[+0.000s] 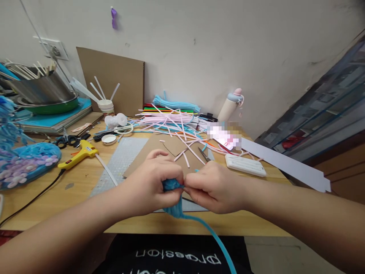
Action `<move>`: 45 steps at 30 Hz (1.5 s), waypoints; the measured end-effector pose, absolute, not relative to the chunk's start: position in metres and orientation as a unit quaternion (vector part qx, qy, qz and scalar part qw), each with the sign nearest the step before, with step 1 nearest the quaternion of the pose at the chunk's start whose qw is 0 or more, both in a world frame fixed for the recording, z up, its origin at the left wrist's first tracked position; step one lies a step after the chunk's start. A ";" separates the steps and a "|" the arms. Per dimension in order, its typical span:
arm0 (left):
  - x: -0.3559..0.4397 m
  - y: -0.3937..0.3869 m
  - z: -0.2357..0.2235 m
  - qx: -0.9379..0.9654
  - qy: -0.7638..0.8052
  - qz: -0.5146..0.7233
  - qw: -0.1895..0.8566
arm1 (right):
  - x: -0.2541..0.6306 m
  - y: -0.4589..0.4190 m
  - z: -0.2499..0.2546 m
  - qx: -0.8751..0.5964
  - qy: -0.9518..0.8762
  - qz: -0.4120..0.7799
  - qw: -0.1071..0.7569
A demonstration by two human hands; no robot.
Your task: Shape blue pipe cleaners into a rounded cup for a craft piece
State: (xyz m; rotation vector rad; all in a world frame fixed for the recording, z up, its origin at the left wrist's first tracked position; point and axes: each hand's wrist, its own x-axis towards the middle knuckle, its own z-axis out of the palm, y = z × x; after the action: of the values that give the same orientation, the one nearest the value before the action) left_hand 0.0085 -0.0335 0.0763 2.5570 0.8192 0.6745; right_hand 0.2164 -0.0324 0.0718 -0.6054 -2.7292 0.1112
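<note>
My left hand point(151, 182) and my right hand point(212, 186) meet above the front edge of the wooden table point(80, 182). Both are closed on a bunched blue strip point(173, 207), pinched between the fingertips of the two hands. Its loose tail point(216, 239) runs down and to the right over my lap. Under my hands lie a brown cardboard sheet point(159, 148) and a grey cutting mat point(125, 156).
A heap of pink, blue and coloured straws point(171, 118) lies behind the cardboard. A yellow glue gun point(78, 154), black scissors point(68, 140), a paper cup point(106, 106), a metal pot point(40, 89), a white case point(245, 164) and a bottle point(230, 106) stand around.
</note>
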 end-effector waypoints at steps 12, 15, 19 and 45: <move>0.006 -0.038 0.081 0.883 0.308 0.164 0.313 | 0.220 -0.047 0.074 -0.191 -0.966 0.073 0.158; 0.006 -0.038 0.078 0.846 0.369 0.133 0.362 | 0.223 -0.048 0.070 -0.223 -0.961 -0.017 0.163; 0.006 -0.036 0.073 0.818 0.397 0.114 0.400 | 0.229 -0.051 0.069 -0.203 -0.962 -0.124 0.135; 0.008 -0.032 0.040 0.722 0.336 0.604 -0.023 | 0.199 -0.036 0.052 -0.395 -0.623 0.458 0.496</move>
State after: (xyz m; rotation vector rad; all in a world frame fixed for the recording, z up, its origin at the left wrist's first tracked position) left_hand 0.0084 -0.0323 0.0404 2.3030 1.0700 1.9253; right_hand 0.1993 -0.0363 0.0524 -0.9578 -1.5083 1.1096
